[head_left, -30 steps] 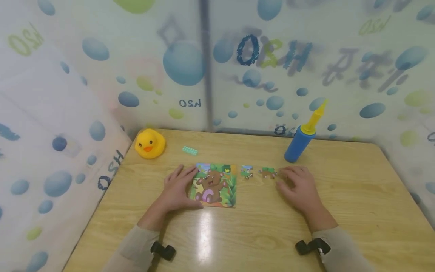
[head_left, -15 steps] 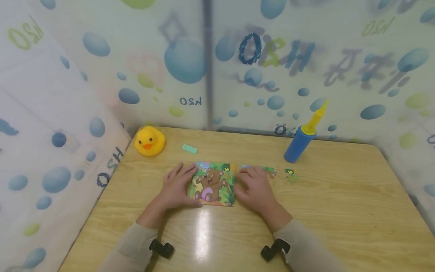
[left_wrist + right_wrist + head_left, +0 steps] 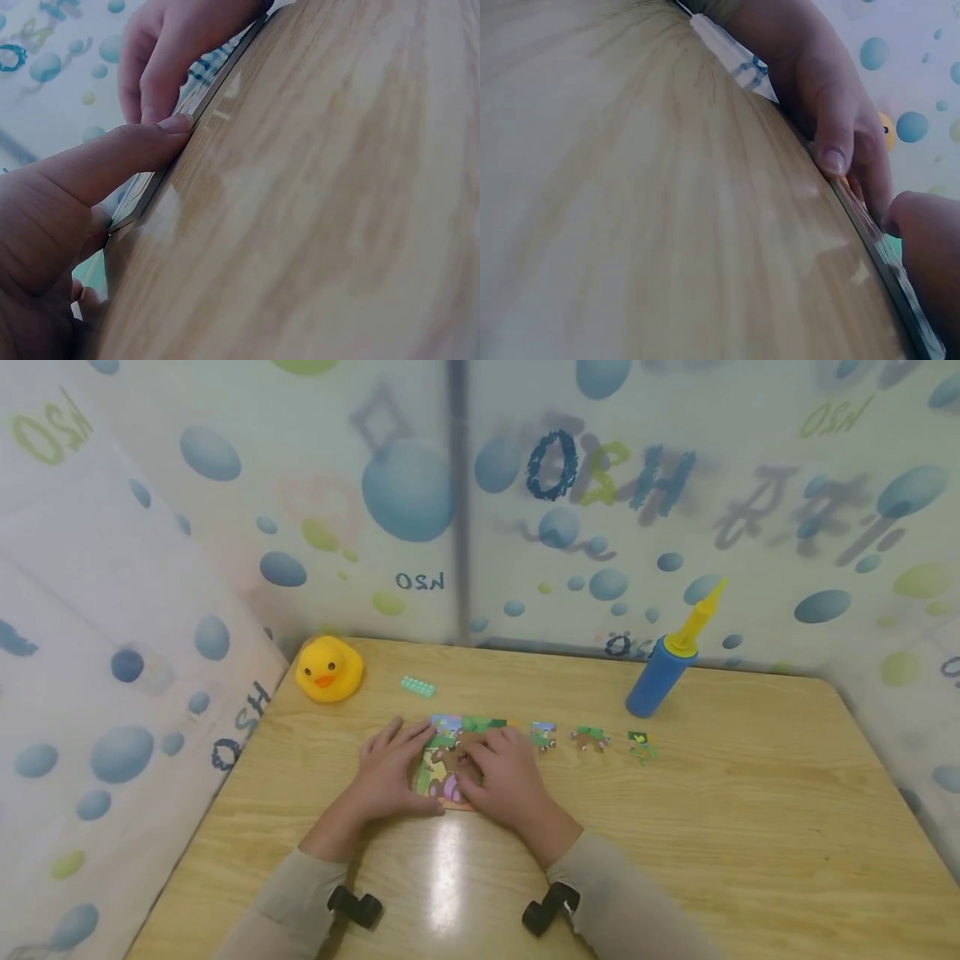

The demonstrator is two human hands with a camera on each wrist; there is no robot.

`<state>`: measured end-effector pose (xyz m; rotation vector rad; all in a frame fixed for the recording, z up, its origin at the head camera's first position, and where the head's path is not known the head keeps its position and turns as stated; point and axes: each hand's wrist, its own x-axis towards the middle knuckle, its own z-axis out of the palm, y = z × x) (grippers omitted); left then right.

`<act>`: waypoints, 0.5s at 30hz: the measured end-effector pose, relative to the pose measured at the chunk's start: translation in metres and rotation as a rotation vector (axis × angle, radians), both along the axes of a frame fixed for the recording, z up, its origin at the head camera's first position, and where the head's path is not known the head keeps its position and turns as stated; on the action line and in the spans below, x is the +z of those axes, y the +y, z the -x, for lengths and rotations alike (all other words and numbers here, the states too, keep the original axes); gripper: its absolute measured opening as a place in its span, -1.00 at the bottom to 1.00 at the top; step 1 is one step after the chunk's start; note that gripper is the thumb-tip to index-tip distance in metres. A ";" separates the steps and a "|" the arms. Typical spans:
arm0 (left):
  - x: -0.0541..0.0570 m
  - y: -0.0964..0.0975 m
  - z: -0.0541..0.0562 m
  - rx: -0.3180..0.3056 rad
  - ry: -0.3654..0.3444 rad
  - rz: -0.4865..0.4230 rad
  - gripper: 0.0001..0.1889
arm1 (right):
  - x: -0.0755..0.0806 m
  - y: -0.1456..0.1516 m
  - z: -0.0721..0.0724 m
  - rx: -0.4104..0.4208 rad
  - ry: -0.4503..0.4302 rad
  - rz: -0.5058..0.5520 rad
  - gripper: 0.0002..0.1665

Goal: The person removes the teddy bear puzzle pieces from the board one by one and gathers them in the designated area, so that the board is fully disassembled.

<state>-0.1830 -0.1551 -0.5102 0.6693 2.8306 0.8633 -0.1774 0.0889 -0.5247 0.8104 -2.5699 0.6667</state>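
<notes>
A square jigsaw puzzle (image 3: 442,764) with a brown bear picture lies on the table. My left hand (image 3: 386,777) holds it at the left side, fingers along the left and far edges, thumb on the near edge. In the left wrist view the left thumb (image 3: 127,154) presses against the board's rim. My right hand (image 3: 510,777) is over the puzzle's right half, fingertips down on the picture and thumb close by; the spot beneath is hidden. Three loose puzzle pieces lie in a row to the right: a blue one (image 3: 543,735), a brown one (image 3: 590,739) and a green one (image 3: 641,747).
A yellow rubber duck (image 3: 328,670) sits at the back left corner of the table. Near it lies a mint-green toy brick (image 3: 417,686). At the back right stands a blue hand pump (image 3: 662,677) with a yellow nozzle. Patterned fabric walls rise behind and to the left.
My right hand has moved left from the row of pieces onto the puzzle, leaving the green piece at the row's right end. The left hand has stayed on the puzzle.
</notes>
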 end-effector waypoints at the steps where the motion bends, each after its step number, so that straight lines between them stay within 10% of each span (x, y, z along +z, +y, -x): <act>1: 0.000 0.000 0.000 -0.002 0.003 0.000 0.32 | 0.000 -0.004 0.000 -0.013 -0.014 -0.013 -0.70; 15: -0.001 0.000 0.001 -0.004 0.000 0.014 0.31 | 0.005 -0.022 0.005 -0.115 -0.302 -0.050 -0.44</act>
